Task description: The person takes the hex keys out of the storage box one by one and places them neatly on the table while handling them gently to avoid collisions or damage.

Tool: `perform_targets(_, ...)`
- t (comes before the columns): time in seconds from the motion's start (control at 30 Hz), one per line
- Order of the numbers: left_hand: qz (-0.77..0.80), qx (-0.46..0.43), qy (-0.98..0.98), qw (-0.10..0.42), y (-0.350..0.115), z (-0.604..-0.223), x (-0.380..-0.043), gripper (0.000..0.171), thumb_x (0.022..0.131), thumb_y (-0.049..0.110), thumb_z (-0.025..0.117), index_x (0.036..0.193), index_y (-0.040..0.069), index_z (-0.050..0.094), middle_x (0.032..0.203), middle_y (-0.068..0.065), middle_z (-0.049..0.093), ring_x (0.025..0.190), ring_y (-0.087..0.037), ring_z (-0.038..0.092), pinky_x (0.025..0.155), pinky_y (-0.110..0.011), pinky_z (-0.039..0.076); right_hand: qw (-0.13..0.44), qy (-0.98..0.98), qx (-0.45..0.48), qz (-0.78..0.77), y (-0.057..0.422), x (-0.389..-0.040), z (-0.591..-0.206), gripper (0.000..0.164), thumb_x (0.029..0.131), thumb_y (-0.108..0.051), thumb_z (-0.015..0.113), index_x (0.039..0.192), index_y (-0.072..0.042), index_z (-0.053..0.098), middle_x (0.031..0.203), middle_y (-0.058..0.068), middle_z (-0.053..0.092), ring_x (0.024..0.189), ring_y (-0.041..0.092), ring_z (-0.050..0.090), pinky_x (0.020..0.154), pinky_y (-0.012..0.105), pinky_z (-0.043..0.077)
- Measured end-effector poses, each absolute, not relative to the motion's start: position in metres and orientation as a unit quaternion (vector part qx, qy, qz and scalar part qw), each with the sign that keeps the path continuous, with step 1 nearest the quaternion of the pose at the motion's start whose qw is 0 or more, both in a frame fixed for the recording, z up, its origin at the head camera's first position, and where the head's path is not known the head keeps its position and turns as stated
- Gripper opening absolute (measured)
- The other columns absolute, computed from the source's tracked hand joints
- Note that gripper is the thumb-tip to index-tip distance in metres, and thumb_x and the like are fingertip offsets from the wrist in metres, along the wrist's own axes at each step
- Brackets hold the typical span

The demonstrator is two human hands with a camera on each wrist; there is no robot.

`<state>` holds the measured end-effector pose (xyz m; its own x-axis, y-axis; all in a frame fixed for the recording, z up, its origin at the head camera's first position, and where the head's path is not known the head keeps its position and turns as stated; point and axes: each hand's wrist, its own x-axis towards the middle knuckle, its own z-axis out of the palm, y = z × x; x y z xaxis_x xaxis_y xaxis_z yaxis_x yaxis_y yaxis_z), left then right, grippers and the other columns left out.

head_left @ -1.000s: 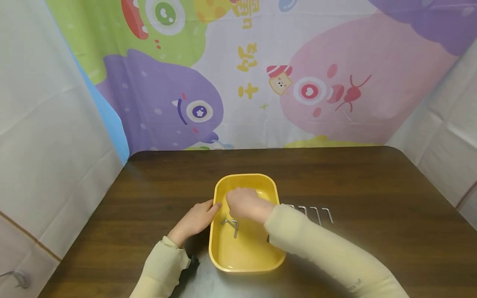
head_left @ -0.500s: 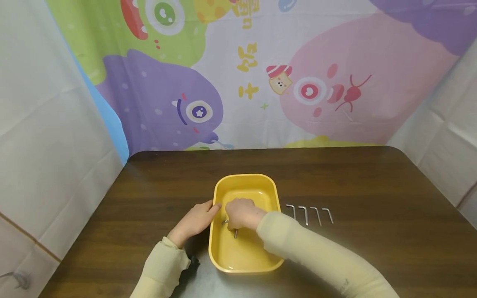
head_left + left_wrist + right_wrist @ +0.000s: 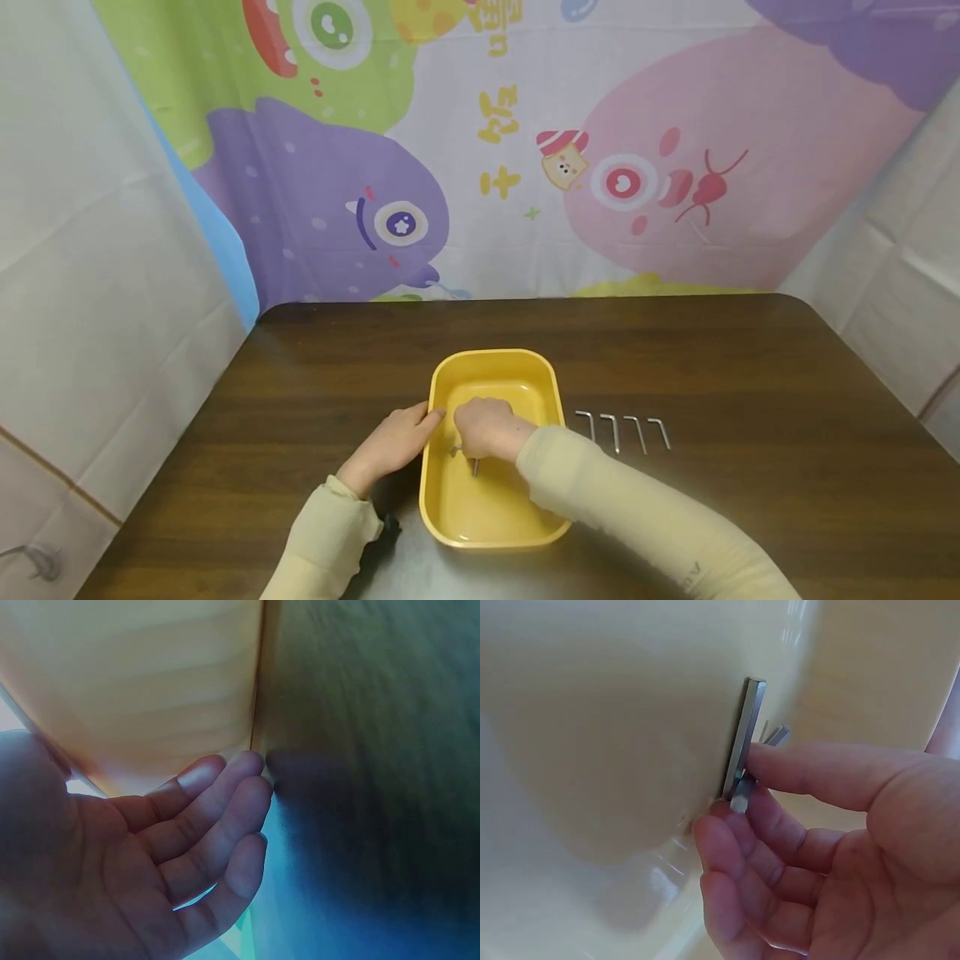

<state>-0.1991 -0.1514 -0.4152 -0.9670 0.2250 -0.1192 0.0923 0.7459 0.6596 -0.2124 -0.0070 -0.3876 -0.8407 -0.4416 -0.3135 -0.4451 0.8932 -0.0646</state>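
A deep yellow bin [image 3: 495,521] stands on the table. My left hand [image 3: 393,442] steadies its left side, thumb over the rim. In the left wrist view the fingers [image 3: 244,814] rest bent along the outer wall at the table. My right hand [image 3: 487,429] is inside the bin, palm hidden in the head view. The right wrist view shows its thumb and curled fingers pinching a bent metal hex key [image 3: 748,731] near the bin's floor. A second hex key [image 3: 778,736] crosses behind it, partly covered by the thumb. Right of the bin lie several hex keys [image 3: 616,433].
The dark wooden table [image 3: 337,350] carries the bin and the row of hex keys. A cartoon-printed cloth [image 3: 510,250] hangs at its back edge, with pale panels on both sides. A small black object [image 3: 388,529] sits beneath my left sleeve.
My right hand has come toward the near side of the bin and down over the hex keys there, now covering most of them. My left hand has stayed in place.
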Motion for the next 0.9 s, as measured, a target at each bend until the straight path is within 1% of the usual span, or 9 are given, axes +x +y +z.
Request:
perform_targets(0.27,0.347,0.079,0.929,0.103,-0.151,-0.415,-0.199,0.034,0.096,0.034,0.041,0.112,0.01,0.058,0.091,-0.002,0.063,0.078,-0.012,0.057,0.076,-0.035,0.045,0.157,0.961,-0.226,0.022,-0.004,-0.213,-0.381,0.013,0.079,-0.02,0.068,0.086,-0.013,0.061,0.075,0.0,0.056,0.064,0.014,0.05,0.058,0.03,0.044)
perform_targets(0.4,0.346,0.08,0.929,0.102,-0.151,-0.415,-0.199,0.035,0.096,0.034,0.041,0.114,0.009,0.058,0.093,-0.004,0.063,0.079,-0.013,0.057,0.078,-0.037,0.046,0.154,0.962,-0.225,0.018,-0.001,-0.213,-0.375,0.012,0.078,-0.019,0.069,0.083,-0.013,0.06,0.073,-0.001,0.056,0.065,0.014,0.05,0.059,0.03,0.045)
perform_targets(0.5,0.345,0.078,0.93,0.101,-0.151,-0.416,-0.199,0.035,0.096,0.034,0.04,0.114,0.01,0.058,0.093,-0.003,0.063,0.08,-0.013,0.057,0.079,-0.037,0.046,0.152,0.962,-0.227,0.012,0.002,-0.212,-0.369,0.015,0.077,-0.021,0.07,0.081,-0.013,0.058,0.071,-0.001,0.055,0.064,0.014,0.049,0.06,0.03,0.045)
perform_targets(0.6,0.345,0.075,0.93,0.101,-0.151,-0.416,-0.199,0.035,0.096,0.035,0.04,0.114,0.01,0.058,0.093,-0.003,0.063,0.081,-0.014,0.057,0.08,-0.038,0.045,0.148,0.962,-0.231,0.006,0.004,-0.211,-0.364,0.016,0.078,-0.02,0.07,0.078,-0.012,0.057,0.068,-0.002,0.054,0.061,0.013,0.048,0.058,0.029,0.045)
perform_targets(0.73,0.342,0.075,0.932,0.1,-0.15,-0.416,-0.199,0.035,0.096,0.035,0.04,0.114,0.01,0.058,0.094,-0.003,0.064,0.082,-0.014,0.058,0.081,-0.038,0.045,0.137,0.961,-0.238,-0.008,0.007,-0.211,-0.356,0.011,0.081,-0.016,0.067,0.078,-0.012,0.057,0.066,-0.001,0.052,0.058,0.014,0.047,0.053,0.028,0.042)
perform_targets(0.83,0.339,0.074,0.933,0.098,-0.151,-0.417,-0.2,0.034,0.096,0.034,0.04,0.111,0.01,0.059,0.092,-0.003,0.063,0.081,-0.014,0.057,0.079,-0.037,0.045,0.122,0.961,-0.248,-0.016,0.009,-0.21,-0.349,0.006,0.083,-0.013,0.064,0.079,-0.011,0.06,0.065,0.0,0.051,0.057,0.014,0.047,0.05,0.028,0.041)
perform_targets(0.9,0.339,0.073,0.933,0.098,-0.151,-0.417,-0.2,0.033,0.096,0.034,0.04,0.109,0.01,0.059,0.089,-0.002,0.063,0.079,-0.013,0.057,0.078,-0.036,0.045,0.114,0.96,-0.254,-0.017,0.01,-0.209,-0.345,0.008,0.083,-0.013,0.064,0.077,-0.011,0.059,0.062,0.0,0.049,0.055,0.014,0.045,0.048,0.027,0.04)
